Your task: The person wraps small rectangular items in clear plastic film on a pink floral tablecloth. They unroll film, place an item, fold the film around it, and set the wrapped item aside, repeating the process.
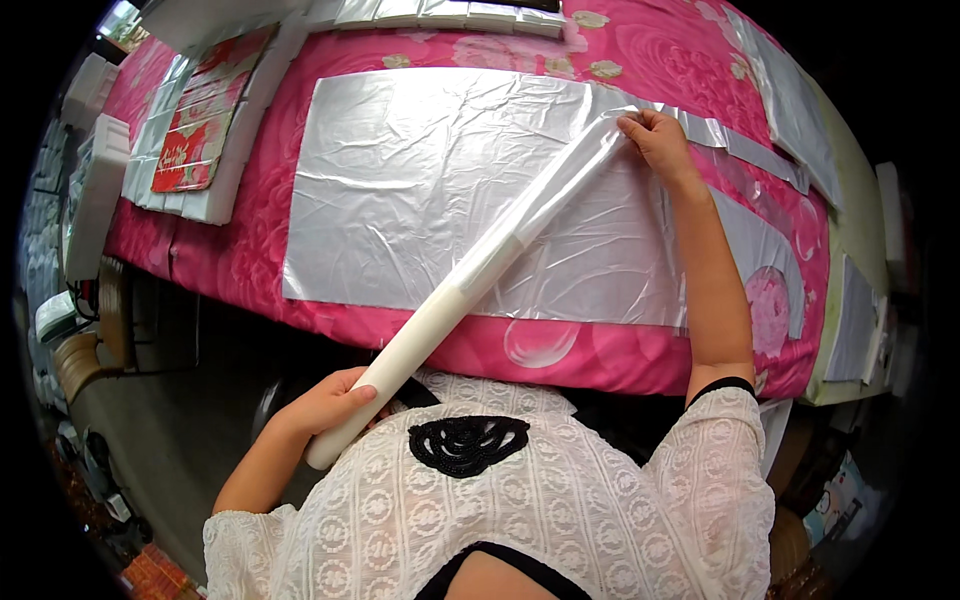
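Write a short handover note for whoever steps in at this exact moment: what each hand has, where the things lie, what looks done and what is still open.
Left hand: gripping the near end of the long white roll, close to the body.
Right hand: pinching the clear film at the roll's far end, over the table.
The roll lies slanted across the silver sheet, which is spread flat on the pink flowered cloth.
Done: silver sheet laid out; film started off the roll.
Left: the film is only gathered at the far end, not spread over the sheet.
A stack of white foam boards sits at the table's left; more silver pieces lie at the right.
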